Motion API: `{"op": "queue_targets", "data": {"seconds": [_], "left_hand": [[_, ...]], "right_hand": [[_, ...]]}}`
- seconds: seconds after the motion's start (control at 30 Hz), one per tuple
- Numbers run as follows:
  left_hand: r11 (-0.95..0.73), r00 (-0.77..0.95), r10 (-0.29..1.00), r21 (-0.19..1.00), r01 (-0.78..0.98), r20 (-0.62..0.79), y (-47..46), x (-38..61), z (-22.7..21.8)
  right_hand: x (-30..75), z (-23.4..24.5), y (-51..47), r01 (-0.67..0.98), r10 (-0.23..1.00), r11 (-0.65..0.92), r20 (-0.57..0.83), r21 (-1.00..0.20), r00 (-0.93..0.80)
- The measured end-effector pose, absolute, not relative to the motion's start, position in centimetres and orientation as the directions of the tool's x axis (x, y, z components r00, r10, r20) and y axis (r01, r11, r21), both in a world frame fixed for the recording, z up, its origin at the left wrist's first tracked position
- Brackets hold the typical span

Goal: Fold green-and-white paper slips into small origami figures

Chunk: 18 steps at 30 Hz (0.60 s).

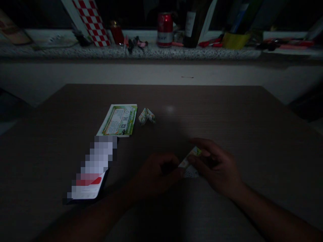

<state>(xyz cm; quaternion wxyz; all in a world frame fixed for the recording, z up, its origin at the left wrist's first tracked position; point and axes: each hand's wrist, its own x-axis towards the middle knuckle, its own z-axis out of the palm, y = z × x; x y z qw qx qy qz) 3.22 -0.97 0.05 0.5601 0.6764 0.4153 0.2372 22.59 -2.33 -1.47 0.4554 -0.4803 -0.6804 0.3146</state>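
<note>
A small folded piece of printed paper [187, 160], white with green and orange, is held between my two hands just above the table. My left hand [161, 173] pinches its lower left corner. From the right, my right hand [217, 166] grips the upper part, thumb on the near face and fingers behind. Part of the paper hangs below the thumb, and the fingers hide some of its folds. Farther off to the left stands a folded paper piece [147, 116] with two pointed lobes, touched by neither hand.
A stack of printed green-and-white leaflets [117, 120] lies left of the folded piece. Nearer me is a smartphone [92, 191] with its screen lit, partly blurred out. Behind the wooden table [214, 104], the granite windowsill [141, 52] bears a red can [165, 30], a bottle [191, 27] and clutter.
</note>
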Motion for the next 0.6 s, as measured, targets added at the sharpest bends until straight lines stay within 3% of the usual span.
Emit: {"op": "queue_targets", "data": {"seconds": [0.1, 0.4, 0.6], "left_hand": [[-0.031, 0.546, 0.829, 0.964, 0.265, -0.124, -0.99, 3.29, 0.18], [0.003, 0.569, 0.807, 0.964, 0.267, -0.160, -1.04, 3.38, -0.17], [0.052, 0.550, 0.818, 0.975, 0.217, -0.167, -1.04, 3.24, 0.14]], "right_hand": [[22.69, -1.29, -2.41, 0.365, 0.925, 0.375, 0.317, -0.852, -0.210], [22.69, -1.14, -2.44, 0.326, 0.904, 0.412, 0.338, -0.851, -0.261], [22.94, -1.35, -2.55, 0.221, 0.945, 0.295, 0.249, -0.930, -0.213]]}}
